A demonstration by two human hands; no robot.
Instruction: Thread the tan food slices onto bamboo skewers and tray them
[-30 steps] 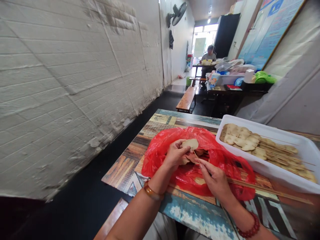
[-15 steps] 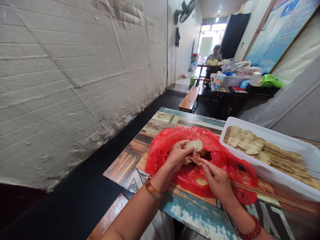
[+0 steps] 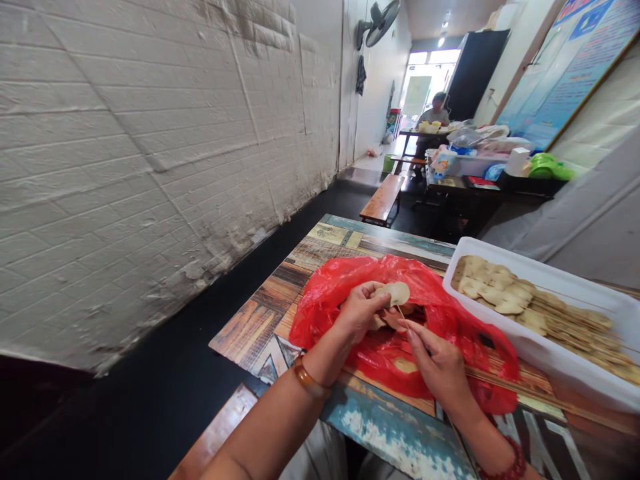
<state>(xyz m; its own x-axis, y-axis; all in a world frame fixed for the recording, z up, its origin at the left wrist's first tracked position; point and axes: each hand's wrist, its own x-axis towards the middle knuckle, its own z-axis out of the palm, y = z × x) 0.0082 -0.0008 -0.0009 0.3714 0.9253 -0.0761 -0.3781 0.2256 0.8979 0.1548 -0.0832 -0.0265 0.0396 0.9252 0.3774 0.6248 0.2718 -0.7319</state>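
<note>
At lower centre, the left hand (image 3: 361,311) pinched a pale slice (image 3: 397,293) over the red bag (image 3: 450,333); the right hand (image 3: 437,363) held a skewer (image 3: 401,313) against it, tray (image 3: 565,357) at right.

White brick wall (image 3: 150,167) on the left w/ a fan (image 3: 381,20) mounted up high. Wooden bench (image 3: 383,198) further back, then a cluttered table (image 3: 480,183) w/ tubs & a green thing. Someone (image 3: 436,115) sits by the doorway.

The patterned table (image 3: 280,313) carries a red plastic bag (image 3: 450,333), white tray (image 3: 565,347) and loose skewers (image 3: 540,390).
</note>
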